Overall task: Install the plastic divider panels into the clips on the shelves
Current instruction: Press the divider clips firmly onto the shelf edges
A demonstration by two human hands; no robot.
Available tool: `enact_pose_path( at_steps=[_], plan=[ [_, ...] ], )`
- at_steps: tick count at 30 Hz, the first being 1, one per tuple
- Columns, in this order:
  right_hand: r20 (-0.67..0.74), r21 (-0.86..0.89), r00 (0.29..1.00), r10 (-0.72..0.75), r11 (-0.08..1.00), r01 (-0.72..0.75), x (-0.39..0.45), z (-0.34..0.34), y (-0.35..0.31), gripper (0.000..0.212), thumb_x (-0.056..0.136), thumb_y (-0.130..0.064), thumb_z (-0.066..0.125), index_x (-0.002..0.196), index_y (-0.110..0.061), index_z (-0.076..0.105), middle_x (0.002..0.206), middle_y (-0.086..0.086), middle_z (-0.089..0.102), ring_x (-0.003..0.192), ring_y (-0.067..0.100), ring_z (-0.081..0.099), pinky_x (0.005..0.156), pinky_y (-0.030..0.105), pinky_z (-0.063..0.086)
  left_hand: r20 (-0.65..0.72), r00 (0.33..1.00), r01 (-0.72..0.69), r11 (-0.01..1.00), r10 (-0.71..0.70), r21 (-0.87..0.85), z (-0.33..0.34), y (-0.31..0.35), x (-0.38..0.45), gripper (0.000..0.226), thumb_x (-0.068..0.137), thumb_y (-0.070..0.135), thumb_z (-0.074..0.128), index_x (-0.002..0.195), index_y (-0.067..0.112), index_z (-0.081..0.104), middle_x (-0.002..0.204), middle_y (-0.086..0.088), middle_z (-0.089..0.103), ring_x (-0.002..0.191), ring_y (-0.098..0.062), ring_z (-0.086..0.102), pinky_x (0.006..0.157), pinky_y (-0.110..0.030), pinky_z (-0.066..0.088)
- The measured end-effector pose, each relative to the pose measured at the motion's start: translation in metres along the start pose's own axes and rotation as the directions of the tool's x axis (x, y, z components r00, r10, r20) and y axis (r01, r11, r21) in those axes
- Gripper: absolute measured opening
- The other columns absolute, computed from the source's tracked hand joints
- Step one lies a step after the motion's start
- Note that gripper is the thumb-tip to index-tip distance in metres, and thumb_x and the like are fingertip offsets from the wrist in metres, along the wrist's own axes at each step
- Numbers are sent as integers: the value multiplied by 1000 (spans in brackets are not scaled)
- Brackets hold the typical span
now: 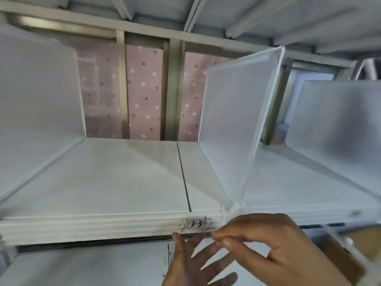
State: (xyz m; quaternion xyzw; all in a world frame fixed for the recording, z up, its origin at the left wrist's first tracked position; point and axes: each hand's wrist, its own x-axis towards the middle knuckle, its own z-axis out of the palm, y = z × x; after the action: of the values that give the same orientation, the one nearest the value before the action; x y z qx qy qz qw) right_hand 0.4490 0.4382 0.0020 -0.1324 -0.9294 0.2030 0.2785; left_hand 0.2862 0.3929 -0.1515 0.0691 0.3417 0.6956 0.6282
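Reaching in nearest, the left hand (198, 263) is spread and empty under the right hand (274, 248), whose fingertips pinch loosely with no object visible, just below the white clip (234, 210) on the white shelf's (115, 182) front lip; the translucent frosted plastic divider panel (237, 124) stands upright in it, running back toward the pink spotted backing (144, 93).

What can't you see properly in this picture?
Head view only:
- Clip at the shelf edge: blurred, so its grip on the middle divider panel is unclear.
- Right hand: wrist cut off by the frame edge.
- Left hand: partly covered by the right hand, cut off at the bottom.
- Label: scribbles around "3-3" unreadable.
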Motion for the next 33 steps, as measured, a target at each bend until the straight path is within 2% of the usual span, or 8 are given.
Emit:
enact_pose_path(
  at_steps=[6,9,12,18,22,26,30,33],
  plan=[
    [-222,33,955,197,980,-194,-9,-31,58,9,89,-35,76,95,-34,83,96,-29,77,92,-8,73,78,10,54,85,996,-9,996,17,-93,39,-3,16,139,34,93,64,142,5,60,128,-37,70,114,-59,69,82,-63,62],
    [-71,-47,957,281,958,-284,7,-28,80,43,85,-49,74,127,-40,71,130,-31,66,122,-12,57,104,14,44,133,988,-61,994,74,-95,45,-1,14,146,35,99,67,146,4,59,136,-35,67,121,-57,66,89,-58,63],
    [149,-41,947,284,959,-281,19,-19,92,54,91,-36,79,142,-31,63,151,-21,55,138,-7,47,117,29,39,185,974,-111,989,128,-100,46,-2,12,146,34,94,76,148,5,57,143,-34,62,128,-56,62,103,-56,55],
    [100,-34,960,262,965,-260,19,-8,105,44,88,-19,83,129,-33,74,142,-26,61,130,-13,53,109,21,43,223,966,-101,987,128,-127,46,2,11,138,38,94,77,142,3,65,146,-35,59,138,-54,53,95,-44,53],
    [28,-89,965,261,962,-257,16,-3,108,41,87,-27,83,123,-43,74,129,-40,62,115,-13,62,93,14,49,227,968,-81,988,110,-135,48,3,6,141,41,93,77,147,1,59,148,-37,55,129,-52,60,91,-40,51],
    [10,-185,964,264,948,-258,16,-4,110,42,84,-38,82,125,-45,73,117,-37,69,110,-6,64,79,2,42,231,967,-73,986,107,-151,48,4,2,136,45,90,81,146,2,61,150,-36,54,124,-52,59,88,-39,51],
    [-29,-184,958,285,940,-286,17,-1,111,49,78,-51,81,126,-44,73,132,-35,63,122,-12,57,91,0,39,242,965,-61,983,102,-173,43,7,1,131,45,83,88,147,5,61,151,-36,54,122,-52,60,82,-37,53],
    [-98,-188,945,313,926,-327,18,4,104,59,67,-65,79,122,-43,76,129,-39,62,121,-19,50,97,4,39,264,959,-52,983,99,-178,37,11,2,129,45,75,94,147,4,60,150,-37,54,122,-54,59,78,-38,57]
  ],
)
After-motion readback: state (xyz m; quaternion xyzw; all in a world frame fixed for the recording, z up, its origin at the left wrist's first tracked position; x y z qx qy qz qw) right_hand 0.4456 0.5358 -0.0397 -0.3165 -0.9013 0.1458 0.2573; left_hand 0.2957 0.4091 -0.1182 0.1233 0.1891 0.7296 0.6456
